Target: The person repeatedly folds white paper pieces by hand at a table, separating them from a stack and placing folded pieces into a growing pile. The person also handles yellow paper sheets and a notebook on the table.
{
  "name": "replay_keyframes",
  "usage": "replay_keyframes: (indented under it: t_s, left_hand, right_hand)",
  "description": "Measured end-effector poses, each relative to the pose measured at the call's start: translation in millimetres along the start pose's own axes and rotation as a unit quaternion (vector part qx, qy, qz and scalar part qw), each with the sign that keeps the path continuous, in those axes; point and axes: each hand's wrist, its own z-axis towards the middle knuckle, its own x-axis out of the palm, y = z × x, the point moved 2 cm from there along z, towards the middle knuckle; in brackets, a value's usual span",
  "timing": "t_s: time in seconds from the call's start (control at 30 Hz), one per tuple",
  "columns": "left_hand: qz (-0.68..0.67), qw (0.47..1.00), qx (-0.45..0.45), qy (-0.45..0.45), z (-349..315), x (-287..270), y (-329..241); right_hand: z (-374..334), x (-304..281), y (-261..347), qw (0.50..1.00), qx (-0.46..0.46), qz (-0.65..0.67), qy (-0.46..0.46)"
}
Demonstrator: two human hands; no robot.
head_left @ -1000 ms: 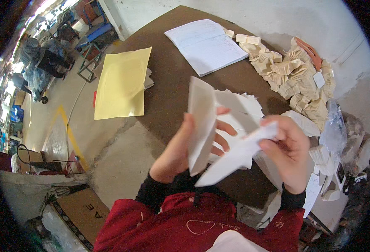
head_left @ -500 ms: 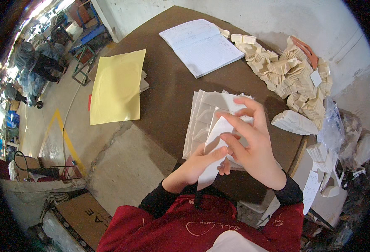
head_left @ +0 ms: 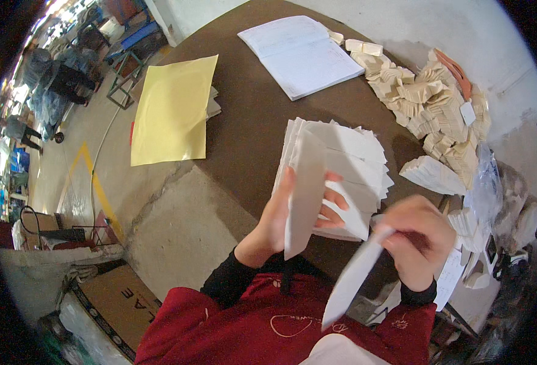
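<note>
My left hand (head_left: pixel 267 226) is closed around a white paper piece (head_left: pixel 305 188) standing on edge, thumb on its near side and fingertips showing past its right side. To the right, my right hand (head_left: pixel 419 237), blurred by motion, pinches a long white paper strip (head_left: pixel 352 283) that hangs down toward my red top. Beneath and behind the left hand lies a layered stack of white paper pieces (head_left: pixel 357 159) on the brown table (head_left: pixel 238 131). Part of that stack is hidden by the held piece and the fingers.
A yellow sheet (head_left: pixel 174 112) lies at the table's left edge. An open notebook (head_left: pixel 302 58) is at the back, and a heap of cream folded pieces (head_left: pixel 427 100) spreads along the back right. A white bundle (head_left: pixel 433 175) and clear plastic bag (head_left: pixel 484 176) sit at right.
My hands have come apart. The right hand has moved right and down with a white strip, away from the piece in the left hand. The left hand's piece now stands more upright.
</note>
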Motion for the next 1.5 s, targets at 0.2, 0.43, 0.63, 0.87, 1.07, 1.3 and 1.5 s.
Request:
replay_keyframes:
  t_s: [0.2,0.43,0.63,0.87,1.07,1.3,1.5]
  left_hand:
    - [-0.022,0.995,-0.012,0.098,-13,17,21]
    - [0.071,0.991,-0.056,0.096,-18,17,23]
    - [0.103,0.990,-0.013,0.099,-13,14,29]
    - [0.177,0.982,-0.014,0.061,-13,15,30]
    - [0.247,0.968,-0.014,0.035,-10,12,34]
    - [0.392,0.919,0.033,0.000,-9,7,39]
    - [0.252,0.964,-0.016,0.081,-12,1,46]
  right_hand:
    - [1,25,-34,0.977,0.197,0.072,-0.035]
    - [2,25,-37,0.979,0.196,0.040,-0.038]
    - [0,28,-42,0.975,0.208,0.046,-0.055]
    - [-2,26,-47,0.979,0.195,-0.001,-0.055]
    - [-6,28,-48,0.982,0.136,-0.120,-0.051]
    - [-5,25,-42,0.979,0.167,-0.117,0.001]
    - [-10,13,-39,0.965,0.097,-0.239,0.052]
